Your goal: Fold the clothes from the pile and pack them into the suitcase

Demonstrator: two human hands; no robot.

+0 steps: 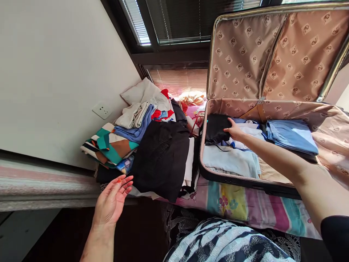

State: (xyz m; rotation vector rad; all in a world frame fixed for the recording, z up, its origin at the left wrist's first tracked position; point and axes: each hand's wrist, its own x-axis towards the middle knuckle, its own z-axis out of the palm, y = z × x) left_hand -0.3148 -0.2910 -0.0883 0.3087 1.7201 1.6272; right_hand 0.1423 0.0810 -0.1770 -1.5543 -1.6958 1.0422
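Right hand [233,131]: reaches into the suitcase; its fingers lie bent against the right edge of the folded black garment, partly overlapping it. Whether they pinch it cannot be told.
Left hand [111,202]: empty, palm partly upturned, fingers loosely parted and slightly curled, near the front of the clothes pile.
Folded black garment [217,128]: inside the suitcase, at the far left corner, behind the pale blue cloth [231,160].
Suitcase [231,177]: open, its lid upright at the back, lined in patterned fabric [245,54].
Suitcase contents, right of the black garment: a white-and-blue garment [247,131], then folded blue clothing [291,134].
Clothes pile, left of the suitcase: a large black garment [162,158] in front; folded blue cloth [136,131] and a multicoloured garment [117,145] at its left.
Support: a striped, flowered sheet [259,203] beneath the suitcase.
Background: window blinds [180,78] behind the clothes; a wall socket [100,110] at left.
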